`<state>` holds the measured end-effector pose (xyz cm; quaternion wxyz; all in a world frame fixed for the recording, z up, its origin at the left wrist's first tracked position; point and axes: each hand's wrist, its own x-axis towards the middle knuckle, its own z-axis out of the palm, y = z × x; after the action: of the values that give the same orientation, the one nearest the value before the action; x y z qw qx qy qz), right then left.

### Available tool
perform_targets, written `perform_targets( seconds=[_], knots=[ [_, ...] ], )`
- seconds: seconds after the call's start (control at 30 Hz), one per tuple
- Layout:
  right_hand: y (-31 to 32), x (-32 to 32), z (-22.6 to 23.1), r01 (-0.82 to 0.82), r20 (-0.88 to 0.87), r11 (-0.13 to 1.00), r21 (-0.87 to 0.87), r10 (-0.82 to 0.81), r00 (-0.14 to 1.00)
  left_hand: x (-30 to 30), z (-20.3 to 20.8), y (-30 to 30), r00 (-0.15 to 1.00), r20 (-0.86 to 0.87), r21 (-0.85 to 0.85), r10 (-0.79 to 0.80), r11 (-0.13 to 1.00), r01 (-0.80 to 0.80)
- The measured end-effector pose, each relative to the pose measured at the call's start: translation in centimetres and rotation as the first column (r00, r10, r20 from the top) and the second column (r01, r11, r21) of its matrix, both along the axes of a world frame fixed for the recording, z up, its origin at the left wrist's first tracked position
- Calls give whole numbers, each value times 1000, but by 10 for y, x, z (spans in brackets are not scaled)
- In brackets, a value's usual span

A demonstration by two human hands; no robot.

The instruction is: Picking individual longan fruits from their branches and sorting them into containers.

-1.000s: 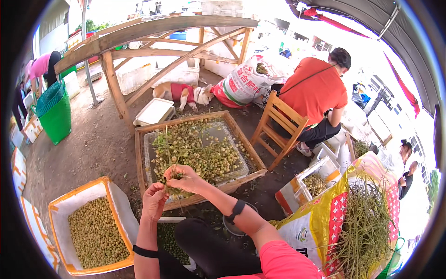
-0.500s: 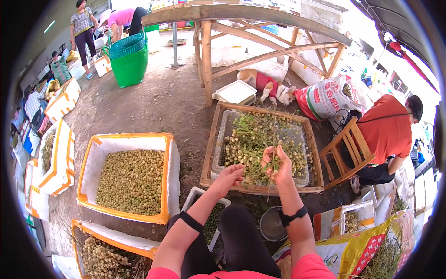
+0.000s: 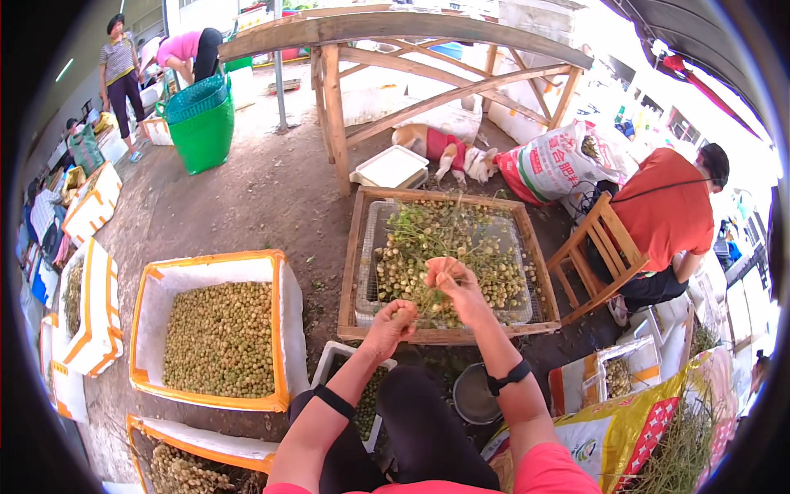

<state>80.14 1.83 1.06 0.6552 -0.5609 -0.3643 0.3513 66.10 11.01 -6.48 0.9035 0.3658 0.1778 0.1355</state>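
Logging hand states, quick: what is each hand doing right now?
Left hand: closed, seemingly on small fruits, over the wooden tray.
Right hand: closed on a leafy fruit sprig above the tray.

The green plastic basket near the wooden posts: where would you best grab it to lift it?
Probably by the handle loops at the rim of the green plastic basket, coming from above. It stands upright on the ground with its open mouth up, and its smooth sides taper downward, so they offer fingers little hold.
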Motion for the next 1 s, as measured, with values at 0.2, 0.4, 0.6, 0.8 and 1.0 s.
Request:
perform_targets(
  seconds=[0.2, 0.4, 0.6, 0.8, 1.0],
  knots=[
    [12, -23, -36, -163, 20, 945, 282, 164, 986, 13, 15, 5, 981, 87, -185, 173, 971, -154],
    [30, -26, -61, 129, 249, 967, 218, -182, 951, 20, 3, 10, 981, -6, 241, 196, 952, -189],
    [30, -7, -54, 455, -139, 874, 171, -436, 889, 15, 12, 18, 978, 61, -254, 199, 951, -178],
    [26, 2, -41, 438, -258, 894, 95, -403, 878, 10, 9, 21, 987, 77, -145, 140, 981, -128],
    [23, -1, -33, 352, -131, 927, 130, -336, 933, 11, 24, 15, 993, 12, 17, 122, 992, -122]
  ],
)
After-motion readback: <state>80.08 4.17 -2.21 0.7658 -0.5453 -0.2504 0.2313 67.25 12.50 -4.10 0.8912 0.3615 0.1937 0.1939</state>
